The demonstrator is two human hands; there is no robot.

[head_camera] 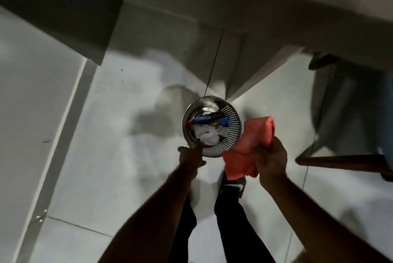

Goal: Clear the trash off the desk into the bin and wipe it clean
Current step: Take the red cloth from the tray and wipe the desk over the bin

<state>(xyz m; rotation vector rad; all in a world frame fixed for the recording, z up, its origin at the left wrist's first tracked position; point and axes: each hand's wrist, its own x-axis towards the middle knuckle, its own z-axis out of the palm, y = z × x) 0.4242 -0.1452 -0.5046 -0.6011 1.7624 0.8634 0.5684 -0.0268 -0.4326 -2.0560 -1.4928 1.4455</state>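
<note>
A round metal mesh bin [232, 123] stands on the white floor below me. Inside it lie crumpled white paper [209, 135] and a blue and red wrapper [207, 119]. My left hand [191, 155] reaches down and grips the bin's near rim. My right hand [270, 159] is closed on a bunched red cloth [253, 135], held just right of the bin and overlapping its edge. The desk top is not in the picture.
A dark chair [348, 114] stands at the right, its wooden base rail [340, 159] low on the floor. A grey wall corner [234, 60] rises behind the bin. My legs and a shoe [232, 184] are under my arms.
</note>
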